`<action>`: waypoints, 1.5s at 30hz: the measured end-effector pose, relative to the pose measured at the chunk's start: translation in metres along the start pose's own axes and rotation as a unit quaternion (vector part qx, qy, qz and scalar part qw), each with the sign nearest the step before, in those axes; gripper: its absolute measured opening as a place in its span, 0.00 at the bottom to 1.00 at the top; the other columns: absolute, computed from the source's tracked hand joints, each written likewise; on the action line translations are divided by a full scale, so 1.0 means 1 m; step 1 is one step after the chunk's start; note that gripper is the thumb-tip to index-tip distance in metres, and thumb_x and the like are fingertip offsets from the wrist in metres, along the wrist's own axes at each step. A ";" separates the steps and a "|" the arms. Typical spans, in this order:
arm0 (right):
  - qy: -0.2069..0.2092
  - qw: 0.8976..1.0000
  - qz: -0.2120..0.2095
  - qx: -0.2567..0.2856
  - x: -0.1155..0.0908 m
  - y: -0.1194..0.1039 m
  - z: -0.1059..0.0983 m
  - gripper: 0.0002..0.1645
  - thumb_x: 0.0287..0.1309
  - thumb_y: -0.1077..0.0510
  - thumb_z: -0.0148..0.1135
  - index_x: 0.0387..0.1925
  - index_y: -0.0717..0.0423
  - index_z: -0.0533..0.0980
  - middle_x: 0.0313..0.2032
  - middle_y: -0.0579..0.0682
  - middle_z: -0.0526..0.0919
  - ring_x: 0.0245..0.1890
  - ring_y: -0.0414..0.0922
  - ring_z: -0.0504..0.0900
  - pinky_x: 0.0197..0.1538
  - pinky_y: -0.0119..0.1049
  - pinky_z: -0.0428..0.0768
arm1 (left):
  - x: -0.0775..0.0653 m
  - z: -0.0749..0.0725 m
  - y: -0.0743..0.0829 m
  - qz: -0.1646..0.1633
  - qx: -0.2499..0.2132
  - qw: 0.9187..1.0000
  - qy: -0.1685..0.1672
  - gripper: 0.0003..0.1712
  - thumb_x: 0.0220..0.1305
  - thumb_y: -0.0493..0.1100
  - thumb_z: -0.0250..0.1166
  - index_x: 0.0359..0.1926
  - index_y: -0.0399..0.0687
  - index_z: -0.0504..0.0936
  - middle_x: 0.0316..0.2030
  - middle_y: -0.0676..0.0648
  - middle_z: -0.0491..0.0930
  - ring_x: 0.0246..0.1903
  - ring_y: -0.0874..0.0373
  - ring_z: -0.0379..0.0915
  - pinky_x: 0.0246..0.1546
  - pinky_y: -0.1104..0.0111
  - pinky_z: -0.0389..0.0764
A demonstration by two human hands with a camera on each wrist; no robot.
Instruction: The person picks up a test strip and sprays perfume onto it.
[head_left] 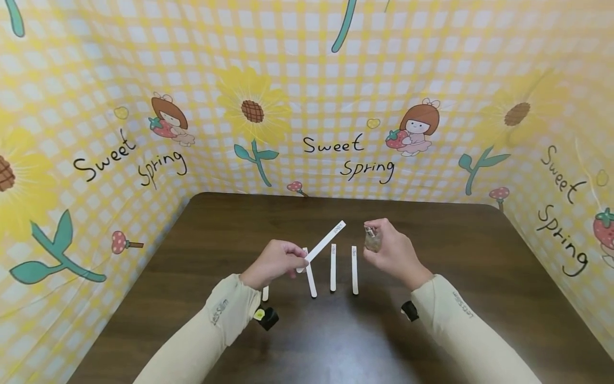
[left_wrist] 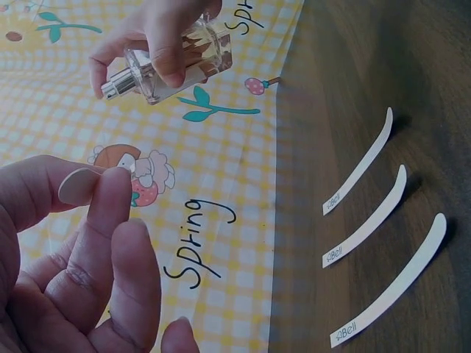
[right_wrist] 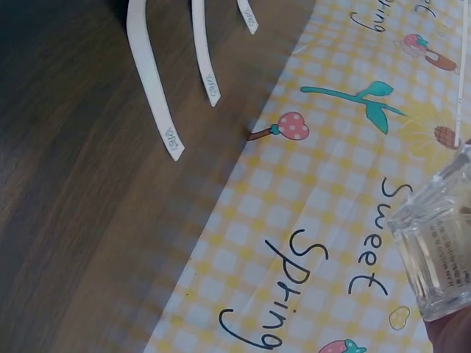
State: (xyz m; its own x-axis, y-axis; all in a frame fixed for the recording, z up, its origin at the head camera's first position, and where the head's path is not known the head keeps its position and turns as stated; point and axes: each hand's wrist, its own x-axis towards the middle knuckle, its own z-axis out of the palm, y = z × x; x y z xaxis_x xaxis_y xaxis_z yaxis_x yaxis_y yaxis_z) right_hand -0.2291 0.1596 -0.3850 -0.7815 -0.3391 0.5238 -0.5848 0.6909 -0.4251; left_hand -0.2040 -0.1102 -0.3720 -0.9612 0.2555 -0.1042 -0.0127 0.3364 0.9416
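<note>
I see the right hand (head_left: 394, 252) wrapped round the glass bottle (head_left: 372, 241) and, apart from it, the left hand (head_left: 275, 261) pinching a white strip (head_left: 326, 241) left of that bottle, long axis slanting away rightward, its printed end nearer the bottle

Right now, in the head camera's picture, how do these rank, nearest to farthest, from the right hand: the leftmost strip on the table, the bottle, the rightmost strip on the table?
1. Bottle: held in the right hand.
2. Rightmost strip: on the table, left of that hand.
3. Leftmost strip: much farther left, partly hidden.
</note>
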 end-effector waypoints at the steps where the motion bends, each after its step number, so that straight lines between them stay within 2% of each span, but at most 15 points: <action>1: 0.000 1.000 -0.004 -0.002 0.000 0.000 0.001 0.32 0.38 0.66 0.68 0.49 0.61 0.68 0.30 0.54 0.77 0.18 0.45 0.73 0.21 0.40 0.72 | 0.000 0.000 0.000 0.003 0.001 1.000 -0.001 0.08 0.53 0.29 0.65 0.34 0.25 0.82 0.21 0.50 0.79 0.15 0.62 0.70 0.23 0.66 0.79; 10: 0.012 0.999 -0.026 -0.014 0.002 -0.003 0.005 0.31 0.34 0.65 0.68 0.47 0.59 0.69 0.31 0.53 0.77 0.18 0.48 0.73 0.21 0.44 0.73 | 0.000 0.000 0.000 -0.008 0.007 1.000 -0.011 0.05 0.54 0.30 0.65 0.32 0.28 0.83 0.22 0.47 0.81 0.16 0.62 0.70 0.22 0.68 0.78; 21: -0.003 0.999 -0.020 -0.025 0.007 -0.006 0.008 0.31 0.35 0.65 0.68 0.47 0.58 0.69 0.29 0.52 0.76 0.16 0.44 0.69 0.19 0.39 0.69 | -0.002 0.001 0.001 -0.007 0.005 1.000 -0.016 0.04 0.55 0.29 0.65 0.32 0.29 0.83 0.22 0.47 0.80 0.17 0.60 0.71 0.24 0.66 0.79; 26: -0.010 0.999 -0.030 -0.029 0.009 -0.005 0.009 0.30 0.35 0.65 0.67 0.46 0.58 0.69 0.29 0.52 0.77 0.16 0.44 0.69 0.19 0.38 0.69 | -0.003 -0.001 0.002 -0.004 0.015 1.000 -0.006 0.06 0.54 0.29 0.65 0.33 0.27 0.82 0.22 0.44 0.81 0.15 0.62 0.70 0.22 0.69 0.77; 34: -0.036 0.999 -0.019 -0.032 0.010 -0.006 0.004 0.30 0.38 0.64 0.67 0.47 0.59 0.69 0.29 0.51 0.77 0.15 0.41 0.67 0.19 0.36 0.68 | -0.004 -0.003 0.001 -0.024 0.019 1.000 -0.003 0.05 0.55 0.30 0.65 0.32 0.30 0.83 0.22 0.45 0.82 0.15 0.62 0.70 0.22 0.70 0.76; 41: -0.038 0.998 -0.025 -0.040 0.012 -0.006 0.001 0.29 0.37 0.64 0.67 0.47 0.59 0.69 0.28 0.51 0.77 0.15 0.41 0.66 0.19 0.36 0.69 | -0.004 -0.004 -0.003 -0.023 0.018 1.000 -0.005 0.07 0.54 0.30 0.65 0.34 0.27 0.82 0.21 0.44 0.82 0.14 0.62 0.70 0.20 0.72 0.75; 45: -0.046 0.998 -0.014 -0.044 0.012 -0.008 0.000 0.28 0.38 0.64 0.67 0.46 0.59 0.69 0.28 0.51 0.76 0.15 0.41 0.66 0.19 0.36 0.68 | -0.004 -0.004 -0.002 -0.023 0.017 1.000 -0.005 0.06 0.54 0.30 0.64 0.33 0.28 0.83 0.21 0.45 0.82 0.15 0.63 0.69 0.20 0.72 0.75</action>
State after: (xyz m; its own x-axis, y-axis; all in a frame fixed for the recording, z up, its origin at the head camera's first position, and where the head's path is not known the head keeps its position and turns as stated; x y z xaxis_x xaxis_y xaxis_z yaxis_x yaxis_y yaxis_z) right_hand -0.2340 0.1504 -0.3753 -0.7846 -0.4127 0.4628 -0.5879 0.7324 -0.3436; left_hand -0.2013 -0.1157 -0.3718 -0.9569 0.2483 -0.1509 -0.0472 0.3796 0.9240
